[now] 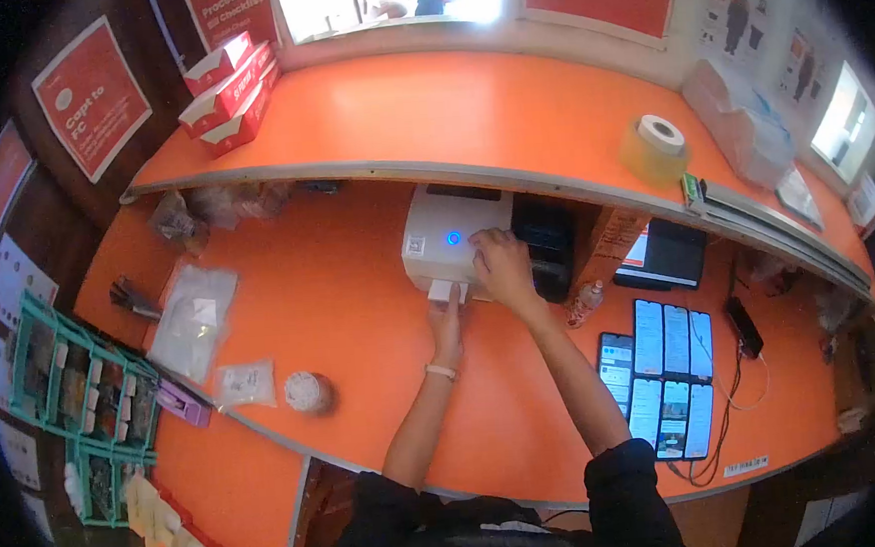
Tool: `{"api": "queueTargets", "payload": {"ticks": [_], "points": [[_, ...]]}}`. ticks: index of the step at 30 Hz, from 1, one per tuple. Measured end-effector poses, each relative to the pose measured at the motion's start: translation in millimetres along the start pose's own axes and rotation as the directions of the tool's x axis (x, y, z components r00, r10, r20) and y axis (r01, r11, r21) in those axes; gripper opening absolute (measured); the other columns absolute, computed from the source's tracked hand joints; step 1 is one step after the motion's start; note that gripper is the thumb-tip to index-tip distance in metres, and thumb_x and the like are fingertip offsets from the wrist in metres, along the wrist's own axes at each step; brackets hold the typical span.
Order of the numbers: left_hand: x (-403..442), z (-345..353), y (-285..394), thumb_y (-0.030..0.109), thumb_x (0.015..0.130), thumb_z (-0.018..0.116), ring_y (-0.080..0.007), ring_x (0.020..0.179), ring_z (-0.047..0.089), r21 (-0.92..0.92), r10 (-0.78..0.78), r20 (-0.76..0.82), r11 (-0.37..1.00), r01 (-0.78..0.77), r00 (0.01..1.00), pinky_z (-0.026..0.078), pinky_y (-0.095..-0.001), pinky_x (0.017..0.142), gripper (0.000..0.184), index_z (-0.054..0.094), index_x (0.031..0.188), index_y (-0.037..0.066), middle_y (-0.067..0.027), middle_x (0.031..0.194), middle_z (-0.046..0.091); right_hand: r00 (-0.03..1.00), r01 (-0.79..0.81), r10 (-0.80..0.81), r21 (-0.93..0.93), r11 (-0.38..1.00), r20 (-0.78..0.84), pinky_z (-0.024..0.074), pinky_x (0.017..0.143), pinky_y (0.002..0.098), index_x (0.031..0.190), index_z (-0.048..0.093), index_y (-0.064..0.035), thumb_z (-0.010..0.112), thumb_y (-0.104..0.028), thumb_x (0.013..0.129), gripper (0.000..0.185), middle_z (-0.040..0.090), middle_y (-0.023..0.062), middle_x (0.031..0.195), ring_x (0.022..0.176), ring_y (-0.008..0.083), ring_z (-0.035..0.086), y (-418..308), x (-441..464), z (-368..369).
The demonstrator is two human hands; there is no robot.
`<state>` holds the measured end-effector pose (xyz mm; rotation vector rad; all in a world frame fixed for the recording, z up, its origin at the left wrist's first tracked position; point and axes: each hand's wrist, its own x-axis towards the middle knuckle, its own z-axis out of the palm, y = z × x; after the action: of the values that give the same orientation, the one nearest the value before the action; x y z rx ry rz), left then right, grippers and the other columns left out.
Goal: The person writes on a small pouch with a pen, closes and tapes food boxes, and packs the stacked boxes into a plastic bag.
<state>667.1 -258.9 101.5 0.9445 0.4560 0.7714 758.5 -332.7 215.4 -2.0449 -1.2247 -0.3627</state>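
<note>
A white label printer (454, 222) with a glowing blue ring button stands under the orange shelf. At its front, my left hand (446, 331) pinches a white paper label (447, 294) at the output slot. My right hand (504, 266) rests on the printer's right front edge, its fingers bent and slightly apart, close to the blue button. No object shows in that hand. Right beside the printer sits a black device (544, 242), partly hidden by the right hand and the shelf.
Several lit phones (669, 380) lie at the right, with cables and a tablet (662, 257) behind. A small bottle (586, 303) stands nearer. To the left are a round white container (308, 392), plastic packets (247, 382) and green bins (74, 386). The overhead shelf (397, 105) holds red boxes (232, 101) and tape rolls (658, 145).
</note>
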Motion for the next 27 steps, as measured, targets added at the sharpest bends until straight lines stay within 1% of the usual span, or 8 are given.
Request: {"api": "queueTargets", "payload": {"ticks": [4,7,15,17,23,25,26,27], "points": [[6.8,-10.3,-2.8,0.025,0.092,0.054,-0.0092,0.077,0.057,0.126,0.114,-0.217,0.988,-0.088,0.970,0.047,-0.0232,0.062,0.028,0.053,0.109,0.003,-0.0027,0.088,0.060,0.994,0.035,-0.022,-0.124,0.992,0.106,0.0398,0.081,0.0477,0.097,0.060,-0.0088,0.056,-0.011,0.076,0.022,0.058,0.0128,0.095,0.093,0.0329,0.054,-13.2,15.3,5.3],[12.7,-16.9,0.5,0.026,0.093,0.053,-0.0081,0.063,0.055,0.253,0.205,-0.125,0.953,-0.168,0.971,0.045,-0.0221,0.054,0.023,0.055,0.093,0.003,-0.0016,0.075,0.059,0.971,0.236,-0.227,-0.140,0.962,0.076,0.0354,0.091,0.0500,0.106,0.059,-0.0103,0.056,-0.013,0.078,0.029,0.054,0.0139,0.110,0.105,0.0326,0.049,-6.3,26.2,34.1],[9.4,-7.9,-13.1,0.023,0.093,0.053,-0.0085,0.061,0.051,0.453,0.435,-0.239,0.841,-0.296,0.868,0.042,-0.0248,0.054,0.023,0.054,0.083,0.002,-0.0030,0.070,0.058,0.976,0.201,-0.186,-0.147,0.968,0.109,0.0225,0.105,0.0529,0.124,0.051,-0.0135,0.057,-0.018,0.082,0.043,0.044,0.0154,0.129,0.123,0.0319,0.038,0.2,31.7,56.6],[-7.9,3.8,-2.3,0.022,0.092,0.053,-0.0093,0.064,0.053,0.586,0.386,-0.288,0.795,-0.158,0.877,0.043,-0.0252,0.055,0.023,0.055,0.084,0.000,-0.0045,0.073,0.061,0.973,0.223,-0.211,-0.163,0.961,0.088,0.0229,0.104,0.0539,0.125,0.051,-0.0136,0.057,-0.019,0.083,0.042,0.044,0.0152,0.128,0.123,0.0317,0.037,-1.9,33.1,56.2],[-15.1,-6.5,-29.6,0.012,0.089,0.057,-0.0099,0.072,0.054,0.168,0.274,-0.156,0.954,-0.248,0.949,0.047,-0.0257,0.064,0.013,0.057,0.090,-0.001,-0.0032,0.079,0.059,0.965,0.251,-0.226,-0.227,0.941,0.130,0.0267,0.103,0.0514,0.124,0.051,-0.0110,0.054,-0.019,0.083,0.042,0.046,0.0163,0.129,0.118,0.0342,0.042,10.8,32.2,64.3],[-1.3,-31.9,-68.4,0.009,0.087,0.058,-0.0099,0.071,0.055,0.302,0.270,-0.168,0.930,-0.211,0.948,0.047,-0.0253,0.062,0.008,0.058,0.088,0.001,-0.0029,0.077,0.059,0.955,0.282,-0.262,-0.158,0.946,0.135,0.0266,0.105,0.0459,0.124,0.051,-0.0097,0.053,-0.008,0.080,0.044,0.048,0.0171,0.127,0.121,0.0356,0.039,14.3,31.1,67.2],[1.1,-39.2,-78.1,0.007,0.085,0.059,-0.0095,0.070,0.055,0.309,0.284,-0.179,0.925,-0.220,0.942,0.046,-0.0246,0.060,0.006,0.058,0.085,0.001,-0.0027,0.075,0.059,0.993,-0.098,0.059,0.448,0.889,0.099,0.0282,0.103,0.0493,0.124,0.051,-0.0066,0.051,-0.016,0.084,0.040,0.050,0.0186,0.125,0.118,0.0371,0.043,3.7,34.7,68.5],[-10.3,-33.0,-54.5,0.005,0.083,0.059,-0.0084,0.067,0.055,0.198,0.334,-0.174,0.933,-0.299,0.926,0.045,-0.0229,0.056,0.005,0.059,0.079,0.002,-0.0023,0.071,0.060,0.931,0.346,-0.331,-0.083,0.935,0.154,0.0255,0.104,0.0482,0.126,0.049,-0.0077,0.051,-0.008,0.083,0.044,0.047,0.0186,0.129,0.123,0.0366,0.037,24.5,37.3,72.5]]}}
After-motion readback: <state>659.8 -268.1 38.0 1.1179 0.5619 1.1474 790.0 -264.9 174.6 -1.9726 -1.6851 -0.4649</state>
